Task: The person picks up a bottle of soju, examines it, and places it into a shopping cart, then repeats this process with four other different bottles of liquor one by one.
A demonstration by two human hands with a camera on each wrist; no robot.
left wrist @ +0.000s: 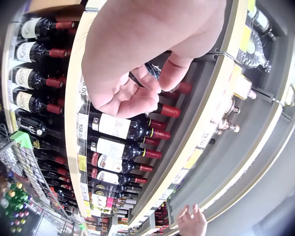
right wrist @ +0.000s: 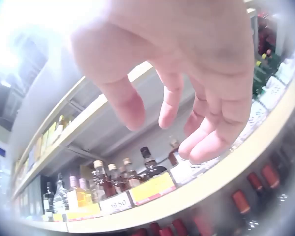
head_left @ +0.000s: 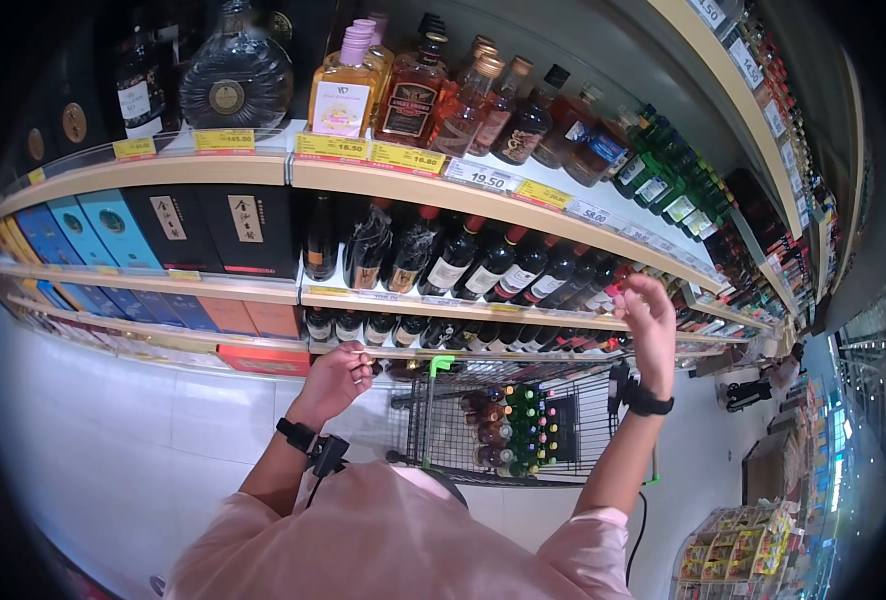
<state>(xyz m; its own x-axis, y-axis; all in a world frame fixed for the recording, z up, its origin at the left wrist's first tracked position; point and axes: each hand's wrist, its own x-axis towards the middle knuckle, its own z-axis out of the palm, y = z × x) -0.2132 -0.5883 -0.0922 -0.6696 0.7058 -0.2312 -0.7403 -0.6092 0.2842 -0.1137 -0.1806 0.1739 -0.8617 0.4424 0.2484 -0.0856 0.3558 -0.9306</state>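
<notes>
My left hand hangs in the air before the lower wine shelves, its fingers loosely curled and holding nothing. In the left wrist view that hand overlaps a row of red wine bottles lying across the view. To the right, my raised right hand has bent, spread fingers with nothing between them. The right wrist view shows its fingers in front of the spirits shelf. Between my arms stands a wire shopping cart with several green bottles and brown bottles inside.
Liquor bottles and green bottles fill the upper shelf above price tags. Boxed liquor stands at the left. A snack display is at the lower right, and another person is farther down the aisle.
</notes>
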